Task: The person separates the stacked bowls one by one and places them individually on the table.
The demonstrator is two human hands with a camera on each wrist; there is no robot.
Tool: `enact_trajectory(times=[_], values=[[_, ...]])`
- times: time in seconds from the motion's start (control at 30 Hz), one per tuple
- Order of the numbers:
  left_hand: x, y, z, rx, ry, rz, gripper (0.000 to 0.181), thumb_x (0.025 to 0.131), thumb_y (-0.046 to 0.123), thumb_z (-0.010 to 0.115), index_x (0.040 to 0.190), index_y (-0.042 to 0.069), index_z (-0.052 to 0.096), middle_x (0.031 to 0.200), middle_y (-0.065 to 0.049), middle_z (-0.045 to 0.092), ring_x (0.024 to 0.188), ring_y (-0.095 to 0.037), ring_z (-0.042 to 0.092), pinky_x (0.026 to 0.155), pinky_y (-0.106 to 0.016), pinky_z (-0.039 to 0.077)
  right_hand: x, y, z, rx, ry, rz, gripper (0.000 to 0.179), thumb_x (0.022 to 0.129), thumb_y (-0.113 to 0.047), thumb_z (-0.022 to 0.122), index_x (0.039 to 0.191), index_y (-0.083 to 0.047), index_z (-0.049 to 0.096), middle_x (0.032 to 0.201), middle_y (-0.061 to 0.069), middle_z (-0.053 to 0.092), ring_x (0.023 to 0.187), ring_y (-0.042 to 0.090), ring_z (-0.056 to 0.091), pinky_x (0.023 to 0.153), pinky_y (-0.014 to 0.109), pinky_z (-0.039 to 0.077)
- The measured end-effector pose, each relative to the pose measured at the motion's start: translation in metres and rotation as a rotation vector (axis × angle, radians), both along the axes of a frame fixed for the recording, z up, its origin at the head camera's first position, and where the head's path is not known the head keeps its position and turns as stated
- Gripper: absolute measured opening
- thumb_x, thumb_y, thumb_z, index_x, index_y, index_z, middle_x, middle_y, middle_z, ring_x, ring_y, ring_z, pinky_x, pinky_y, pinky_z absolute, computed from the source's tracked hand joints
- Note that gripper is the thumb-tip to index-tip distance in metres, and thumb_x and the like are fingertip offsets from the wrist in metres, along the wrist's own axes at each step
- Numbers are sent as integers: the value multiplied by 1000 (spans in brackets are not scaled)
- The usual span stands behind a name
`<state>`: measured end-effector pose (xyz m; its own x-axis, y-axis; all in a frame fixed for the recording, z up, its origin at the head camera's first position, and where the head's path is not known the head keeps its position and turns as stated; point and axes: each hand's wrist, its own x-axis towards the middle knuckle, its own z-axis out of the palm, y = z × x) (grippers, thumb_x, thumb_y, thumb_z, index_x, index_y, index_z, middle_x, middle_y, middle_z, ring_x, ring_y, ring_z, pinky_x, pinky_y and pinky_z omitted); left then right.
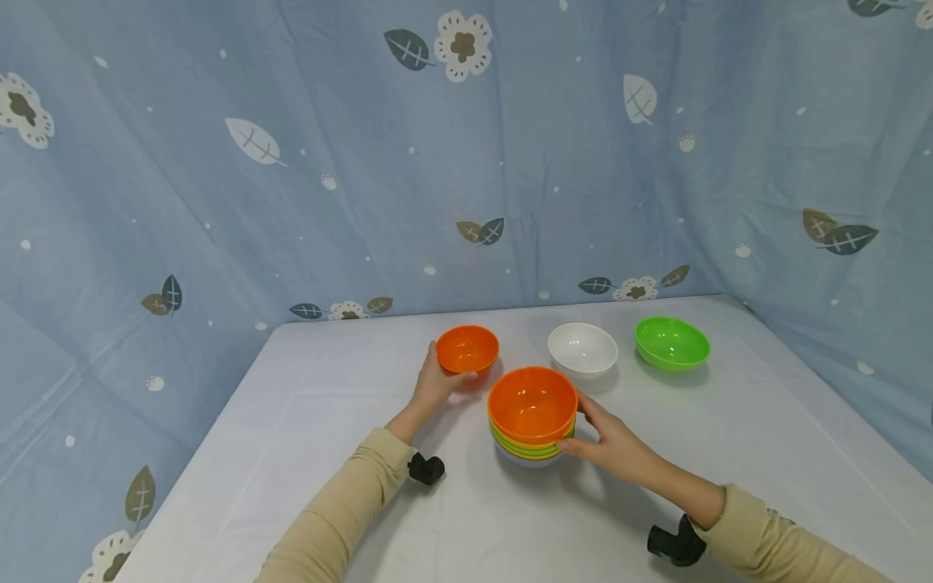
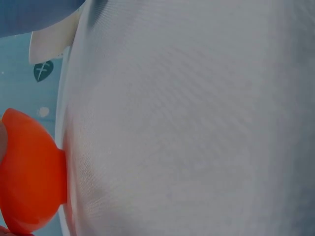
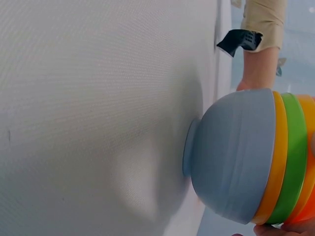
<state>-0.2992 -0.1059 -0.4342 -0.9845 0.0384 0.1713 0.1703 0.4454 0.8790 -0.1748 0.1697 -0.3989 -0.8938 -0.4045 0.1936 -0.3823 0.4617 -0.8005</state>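
In the head view my left hand point(image 1: 434, 382) holds a small orange bowl point(image 1: 468, 351), thumb at its near side and fingers at its left side. That orange bowl point(image 2: 32, 172) also shows at the left edge of the left wrist view. My right hand point(image 1: 612, 441) grips the right side of a nested stack of bowls point(image 1: 532, 405), with an orange one on top. Yellow and green rims sit below it, and a grey-blue bowl point(image 3: 236, 157) forms the bottom in the right wrist view. Whether the stack touches the table cannot be told.
Behind the stack a white bowl point(image 1: 582, 350) stands on the white-covered table point(image 1: 350, 364). A green bowl point(image 1: 671, 343) is farther right, near the back edge. A blue patterned curtain point(image 1: 466, 162) hangs behind the table.
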Motion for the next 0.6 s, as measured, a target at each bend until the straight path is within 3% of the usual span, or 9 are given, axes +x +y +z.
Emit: enact_trajectory(times=[0.27,0.4,0.6], values=[[7,-3,3,-40,-41,12,104,73,21,78,142,-10,6,146,-27,20,134,-39,24,108,-50,23,0,-1,0,1,-1,-3,80,84,-29,66,143,1,21,145,21,30,129,41,32,99,58,30],[12,-6,6,-50,-66,10,104,75,25,76,142,-9,5,149,-26,11,137,-38,16,109,-50,18,1,-1,0,-2,5,-3,80,84,-28,66,143,2,22,144,22,30,129,42,33,99,58,31],[18,-10,12,-41,-84,15,100,78,27,73,144,-6,5,150,-25,9,138,-37,13,110,-50,16,1,0,-1,-4,-1,-1,80,84,-28,66,143,1,21,145,21,29,129,42,32,99,59,30]])
